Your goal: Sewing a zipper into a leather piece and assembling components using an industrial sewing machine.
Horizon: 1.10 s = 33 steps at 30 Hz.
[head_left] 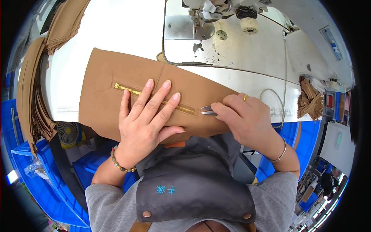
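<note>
A brown fabric panel (100, 73) lies across the front of the white sewing table. Set into it is a gold-toothed zipper (181, 107), slanting down to the right, with its slider at the left end. My left hand (145, 116) rests flat on the panel with fingers spread, covering the middle of the zipper. In my right hand (245, 118) are small metal thread snips (208, 111), gripped between thumb and fingers. Their tips point left and lie at the zipper's right end. The snips' handles are hidden inside my hand.
A sewing machine (201, 29) stands at the back, its needle area beyond the panel. Stacked brown pieces (33, 92) hang over the table's left edge; a brown bundle (310, 98) sits at the right. Blue bins (46, 181) and a small fan (68, 133) are below left.
</note>
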### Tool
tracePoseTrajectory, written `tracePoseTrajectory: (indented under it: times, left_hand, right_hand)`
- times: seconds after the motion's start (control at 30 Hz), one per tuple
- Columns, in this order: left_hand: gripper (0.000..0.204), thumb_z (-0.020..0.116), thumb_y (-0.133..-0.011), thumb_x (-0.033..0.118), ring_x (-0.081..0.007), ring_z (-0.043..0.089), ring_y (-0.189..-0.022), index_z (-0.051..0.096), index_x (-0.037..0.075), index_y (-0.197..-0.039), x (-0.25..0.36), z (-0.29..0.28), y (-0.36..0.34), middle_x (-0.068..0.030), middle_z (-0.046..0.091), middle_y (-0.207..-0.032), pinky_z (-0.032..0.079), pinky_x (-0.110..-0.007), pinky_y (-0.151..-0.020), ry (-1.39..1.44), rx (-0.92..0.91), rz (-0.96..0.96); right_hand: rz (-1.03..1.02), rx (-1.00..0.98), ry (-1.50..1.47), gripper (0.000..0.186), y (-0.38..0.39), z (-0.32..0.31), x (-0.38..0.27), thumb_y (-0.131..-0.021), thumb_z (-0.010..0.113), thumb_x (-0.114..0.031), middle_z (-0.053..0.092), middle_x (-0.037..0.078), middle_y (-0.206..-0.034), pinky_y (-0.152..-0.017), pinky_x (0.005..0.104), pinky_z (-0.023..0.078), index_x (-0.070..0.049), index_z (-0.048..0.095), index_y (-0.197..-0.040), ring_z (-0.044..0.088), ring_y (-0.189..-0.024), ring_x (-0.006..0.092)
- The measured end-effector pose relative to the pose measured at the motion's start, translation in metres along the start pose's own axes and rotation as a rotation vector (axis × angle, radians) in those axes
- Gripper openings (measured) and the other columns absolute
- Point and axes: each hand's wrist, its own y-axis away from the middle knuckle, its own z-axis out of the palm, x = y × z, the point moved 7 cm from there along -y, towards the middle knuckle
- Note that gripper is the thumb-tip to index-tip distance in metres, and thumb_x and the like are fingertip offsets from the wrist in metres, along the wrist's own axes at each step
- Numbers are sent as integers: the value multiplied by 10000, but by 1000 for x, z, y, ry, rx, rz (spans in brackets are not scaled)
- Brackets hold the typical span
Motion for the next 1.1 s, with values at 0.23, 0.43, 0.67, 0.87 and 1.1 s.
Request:
tracePoseTrajectory:
  times: [0.23, 0.43, 0.67, 0.87, 1.1]
  left_hand:
    - [712, 672, -833, 654, -302, 503, -1461, 698, 225, -1401, 0, 0, 0, -44, 612, -1516, 277, -552, -1235, -2, 2, 2]
    - [716, 678, -827, 650, -305, 503, -1460, 697, 225, -1403, 0, 0, 0, -44, 610, -1519, 281, -557, -1231, 5, -3, 0]
    - [727, 673, -826, 657, -306, 498, -1464, 693, 224, -1409, 0, 1, 0, -50, 602, -1527, 288, -561, -1227, -12, -6, 5]
    - [738, 645, -839, 682, -309, 493, -1467, 690, 224, -1417, -1, 1, 0, -54, 604, -1525, 291, -561, -1227, -50, -8, -8]
    - [688, 771, -848, 481, -336, 461, -1488, 651, 163, -1446, 12, -1, 5, -91, 560, -1558, 150, -621, -1256, -4, 1, -24]
  right_hand:
    - [1, 10, 0, 325, -3, -1, -3, -776, 661, -169, 546, 8, -892, -562, 307, 469, -140, 677, -1099, 556, -693, 166]
    - [6, 7, 47, 331, 0, -1, -5, -773, 664, -180, 538, 8, -888, -552, 309, 456, -141, 676, -1102, 541, -683, 166]
    - [59, 121, 108, 395, 8, 5, -12, -758, 669, -196, 547, 14, -913, -515, 289, 411, -139, 683, -1149, 496, -650, 161]
    - [70, 116, 150, 378, 8, 7, -18, -757, 672, -200, 539, 8, -898, -500, 285, 392, -146, 682, -1131, 492, -643, 155]
    - [38, 87, 117, 307, 1, 2, -13, -781, 664, -201, 522, -4, -866, -510, 286, 399, -152, 674, -1084, 500, -651, 151]
